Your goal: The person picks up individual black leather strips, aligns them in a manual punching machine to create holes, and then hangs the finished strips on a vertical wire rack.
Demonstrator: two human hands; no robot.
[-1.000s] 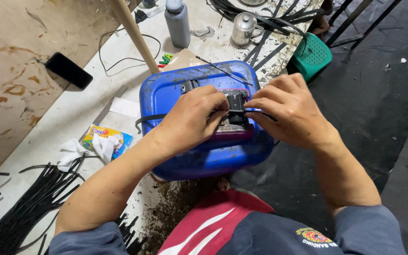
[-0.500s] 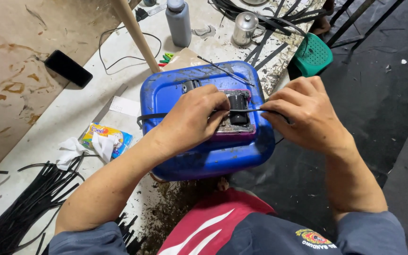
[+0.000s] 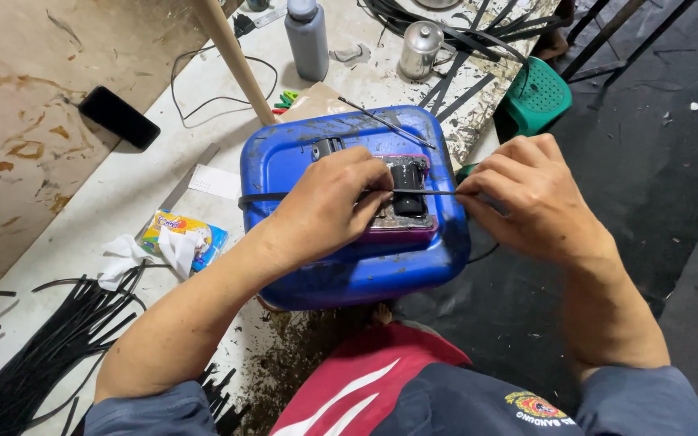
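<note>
A blue plastic jerrycan (image 3: pixel 300 161) lies on its side in front of me. On top of it sits a small pink-rimmed tray (image 3: pixel 401 230) with a black cylindrical part (image 3: pixel 407 190) in it. My left hand (image 3: pixel 329 206) rests on the tray and pinches a thin black strip (image 3: pixel 426 192) that runs across the black part. My right hand (image 3: pixel 531 198) grips the other end of the strip, off the can's right edge. The strip is stretched straight between both hands.
A black phone (image 3: pixel 119 117) lies at the left. A grey bottle (image 3: pixel 307 36), a metal pot (image 3: pixel 420 48) and a wooden stick (image 3: pixel 232 56) stand behind the can. A colourful packet (image 3: pixel 183 234) with tissue and a pile of black strips (image 3: pixel 42 355) lie at the left. A green stool (image 3: pixel 536 98) is at the right.
My right hand has moved to the right, away from the tray, drawing the black strip out straight. My left hand stays on the tray.
</note>
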